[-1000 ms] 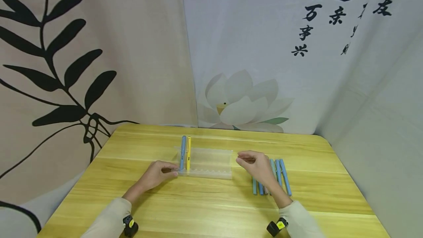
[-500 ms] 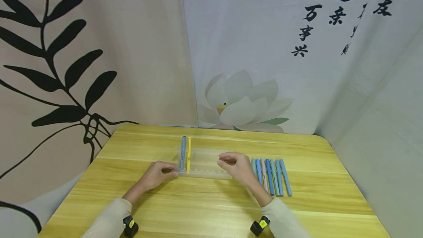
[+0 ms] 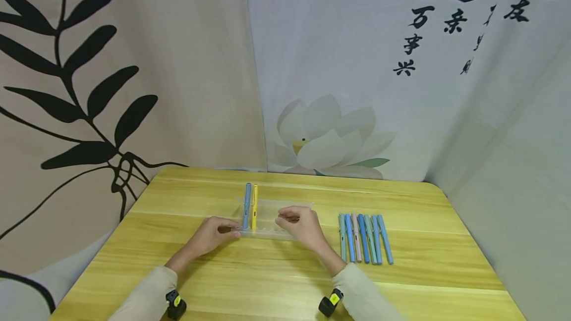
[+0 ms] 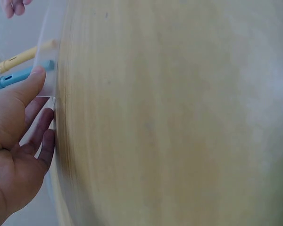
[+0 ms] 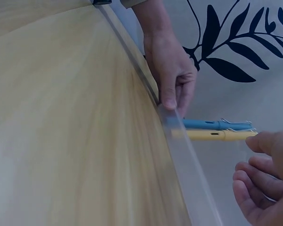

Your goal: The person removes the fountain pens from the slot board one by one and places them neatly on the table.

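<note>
Clear rectangular plastic pen rack point(image 3: 268, 216) on the yellow wood-grain table point(image 3: 250, 281); left hand point(image 3: 216, 233) pinches its near left corner, right hand point(image 3: 301, 225) hovers loosely curved, apparently empty. Probably light, stiff, slick; best held by its ends.

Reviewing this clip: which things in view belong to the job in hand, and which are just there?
Likely part of the job:
- left hand and right hand
- clear plastic pen rack
- blue pen and yellow pen in it
- row of seven pens on the table

Just there:
- wrist cameras
- leaf-print backdrop
- lotus-print backdrop
</note>
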Demonstrator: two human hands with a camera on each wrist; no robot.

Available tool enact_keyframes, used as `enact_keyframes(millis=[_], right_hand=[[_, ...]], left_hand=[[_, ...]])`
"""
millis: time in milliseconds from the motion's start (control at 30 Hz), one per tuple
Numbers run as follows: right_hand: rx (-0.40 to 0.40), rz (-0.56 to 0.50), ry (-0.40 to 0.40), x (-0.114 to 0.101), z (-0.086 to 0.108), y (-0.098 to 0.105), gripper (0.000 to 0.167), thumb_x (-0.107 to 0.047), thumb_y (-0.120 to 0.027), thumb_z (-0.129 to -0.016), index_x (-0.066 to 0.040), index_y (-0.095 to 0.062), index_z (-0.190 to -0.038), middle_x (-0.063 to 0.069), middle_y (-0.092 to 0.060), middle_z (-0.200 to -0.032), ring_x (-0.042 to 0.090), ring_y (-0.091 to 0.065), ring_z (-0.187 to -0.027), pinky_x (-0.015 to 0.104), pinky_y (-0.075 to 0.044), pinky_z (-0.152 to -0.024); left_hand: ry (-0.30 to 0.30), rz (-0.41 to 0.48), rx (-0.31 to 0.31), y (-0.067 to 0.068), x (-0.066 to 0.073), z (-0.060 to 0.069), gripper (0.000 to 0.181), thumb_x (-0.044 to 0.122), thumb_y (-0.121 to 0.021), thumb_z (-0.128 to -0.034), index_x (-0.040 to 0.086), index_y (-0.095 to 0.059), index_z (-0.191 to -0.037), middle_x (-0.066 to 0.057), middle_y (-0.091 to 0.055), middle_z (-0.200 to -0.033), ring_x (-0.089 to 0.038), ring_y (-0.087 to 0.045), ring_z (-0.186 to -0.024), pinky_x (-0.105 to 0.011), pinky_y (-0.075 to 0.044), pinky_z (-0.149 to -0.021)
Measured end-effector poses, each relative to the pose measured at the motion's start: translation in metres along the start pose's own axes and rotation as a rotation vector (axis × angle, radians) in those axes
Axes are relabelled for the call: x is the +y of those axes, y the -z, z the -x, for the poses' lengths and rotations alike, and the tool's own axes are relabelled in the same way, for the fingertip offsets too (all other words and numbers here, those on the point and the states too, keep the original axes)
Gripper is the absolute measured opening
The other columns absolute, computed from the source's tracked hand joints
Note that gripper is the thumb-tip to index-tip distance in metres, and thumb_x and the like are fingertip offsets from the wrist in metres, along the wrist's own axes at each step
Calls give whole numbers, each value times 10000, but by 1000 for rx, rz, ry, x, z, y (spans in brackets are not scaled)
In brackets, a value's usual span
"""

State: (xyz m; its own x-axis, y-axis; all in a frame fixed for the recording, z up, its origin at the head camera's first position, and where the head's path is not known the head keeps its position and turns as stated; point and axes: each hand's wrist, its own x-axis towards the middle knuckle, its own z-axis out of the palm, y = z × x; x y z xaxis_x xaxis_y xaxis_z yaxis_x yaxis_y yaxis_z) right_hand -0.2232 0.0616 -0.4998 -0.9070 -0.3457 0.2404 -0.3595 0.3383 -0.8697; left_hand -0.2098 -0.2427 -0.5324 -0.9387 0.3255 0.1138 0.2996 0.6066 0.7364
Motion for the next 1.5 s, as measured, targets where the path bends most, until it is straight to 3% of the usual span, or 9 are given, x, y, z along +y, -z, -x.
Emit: enact_keyframes(millis=[167, 633, 1033, 1500], right_hand=[[8, -19, -13, 0, -5, -15, 275, -194, -740, -961, 0, -752, -1154, 43, -780, -1022, 166, -737, -907, 260, -603, -791], [47, -10, -48, -1, -22, -53, 253, -187, -786, -922, 12, -773, -1079, 66, -784, -953, 167, -741, -835, 250, -605, -722], [39, -12, -86, 0, -32, -67, 201, -170, -814, -895, -26, -787, -1034, 52, -782, -917, 109, -730, -787, 229, -599, -681], [47, 15, -105, -2, -33, -70, 194, -147, -828, -875, -12, -783, -1007, 75, -782, -884, 156, -741, -776, 261, -605, -654]], left_hand=[[4, 5, -4, 1, 0, -1, 295, 262, -769, -927, 88, -775, -1165, -66, -760, -1148, -260, -706, -1075, -445, -585, -918], [-16, 3, -8, 1, -4, -1, 298, 282, -762, -930, 100, -778, -1165, -52, -761, -1146, -249, -711, -1069, -445, -587, -917], [-14, 10, -12, 2, -4, -1, 297, 277, -752, -941, 92, -774, -1172, -66, -757, -1159, -269, -709, -1087, -447, -585, -923], [-32, 20, -4, 0, -2, 0, 296, 254, -753, -943, 65, -770, -1171, -95, -756, -1157, -262, -716, -1064, -406, -599, -896]])
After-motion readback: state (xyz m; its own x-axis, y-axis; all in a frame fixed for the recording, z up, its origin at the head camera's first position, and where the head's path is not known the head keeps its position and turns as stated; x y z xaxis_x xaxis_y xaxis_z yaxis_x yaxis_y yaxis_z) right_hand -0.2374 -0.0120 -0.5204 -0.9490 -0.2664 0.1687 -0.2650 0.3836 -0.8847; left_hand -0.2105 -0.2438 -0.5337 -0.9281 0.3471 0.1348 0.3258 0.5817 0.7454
